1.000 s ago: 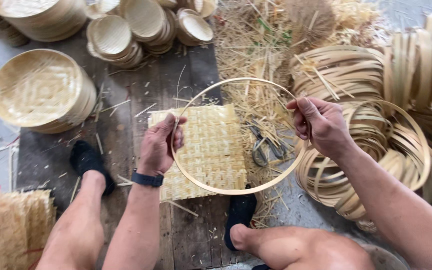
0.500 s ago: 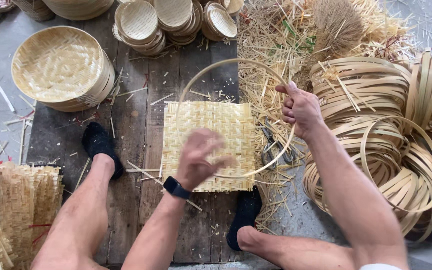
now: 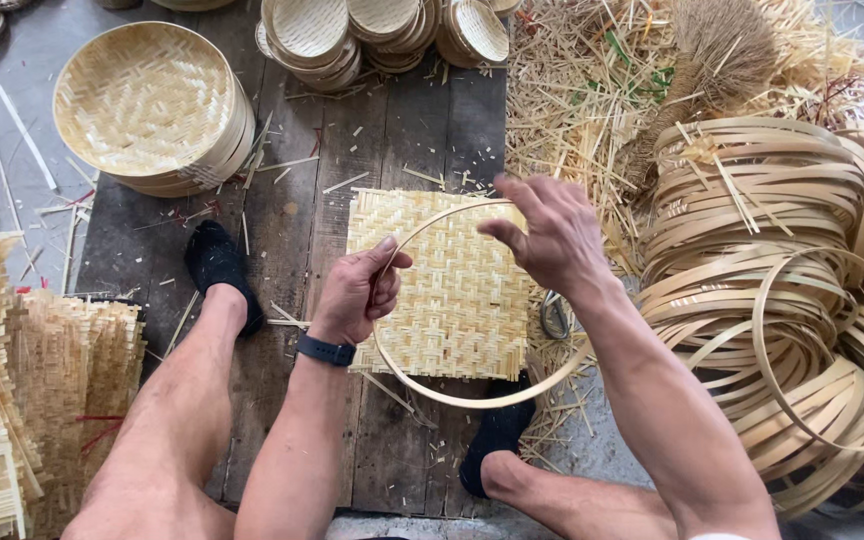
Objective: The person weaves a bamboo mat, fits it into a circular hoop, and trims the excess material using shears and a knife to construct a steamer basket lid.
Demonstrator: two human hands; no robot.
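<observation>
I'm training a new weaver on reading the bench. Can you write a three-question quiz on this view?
1. True or false: the left hand grips the bamboo hoop.
2. What lies under the hoop? A) woven square mat B) round tray C) loose straw
3. On which side of the person is the pile of bamboo rings?

Key: 1 true. 2 A, the woven square mat. 3 The right, beyond the right hand, whose fingers are spread above the hoop.
</observation>
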